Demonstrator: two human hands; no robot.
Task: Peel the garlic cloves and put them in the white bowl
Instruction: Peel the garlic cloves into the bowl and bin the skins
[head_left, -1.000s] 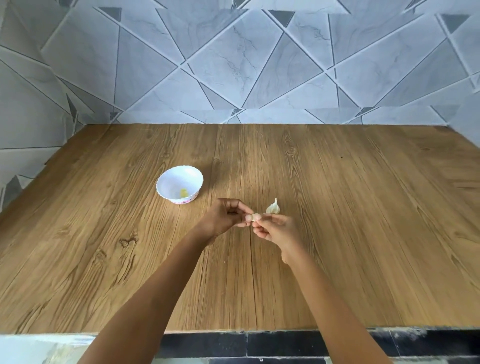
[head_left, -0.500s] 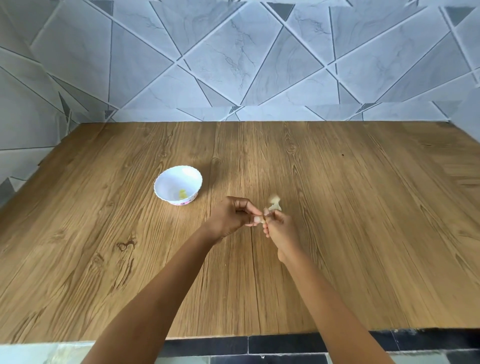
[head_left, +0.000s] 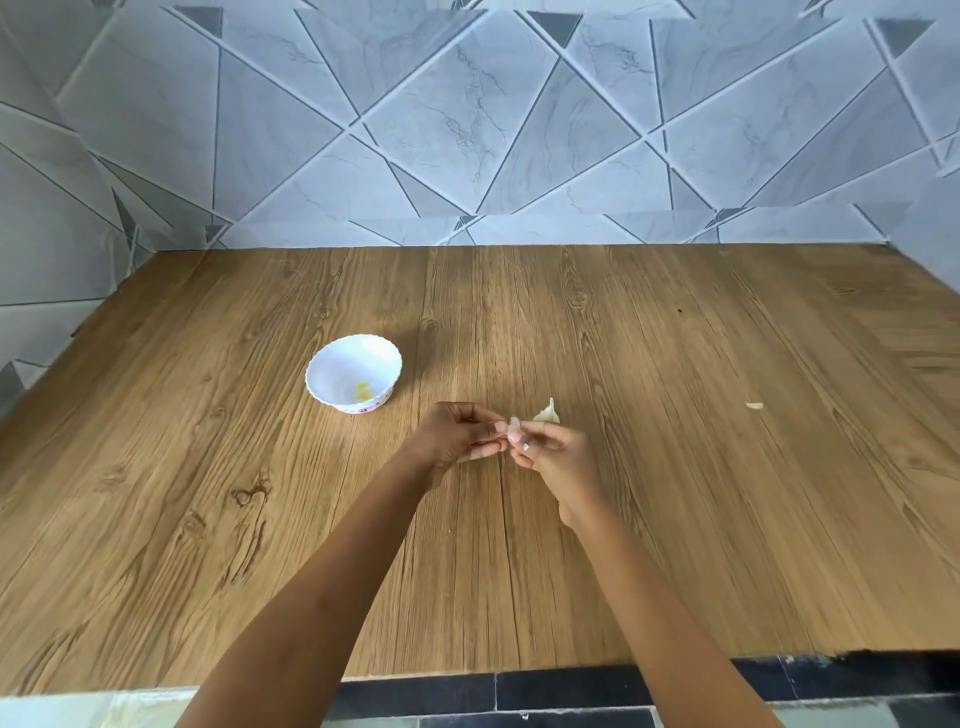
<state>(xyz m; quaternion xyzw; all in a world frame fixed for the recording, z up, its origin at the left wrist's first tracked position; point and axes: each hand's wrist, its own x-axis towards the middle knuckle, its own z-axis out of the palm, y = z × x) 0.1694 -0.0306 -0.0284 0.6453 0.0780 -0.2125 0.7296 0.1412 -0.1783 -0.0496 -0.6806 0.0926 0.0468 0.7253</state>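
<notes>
My left hand (head_left: 457, 434) and my right hand (head_left: 553, 454) meet at the middle of the wooden table, fingertips pinched together on a small pale garlic clove (head_left: 514, 430). Just beyond my right hand lies a pale piece of garlic (head_left: 547, 412) on the wood. The white bowl (head_left: 332, 364) with a scalloped rim stands to the left of my hands, a little farther back, with a small yellowish peeled piece (head_left: 364, 391) inside.
A small scrap of garlic skin (head_left: 754, 406) lies on the table (head_left: 675, 519) to the right. A grey tiled wall (head_left: 467, 130) closes the back and left side. The table's near edge runs above a dark tiled floor (head_left: 571, 691).
A scrap of skin now lies on the table to the right, where there was none before. My hands have stayed together on the clove.
</notes>
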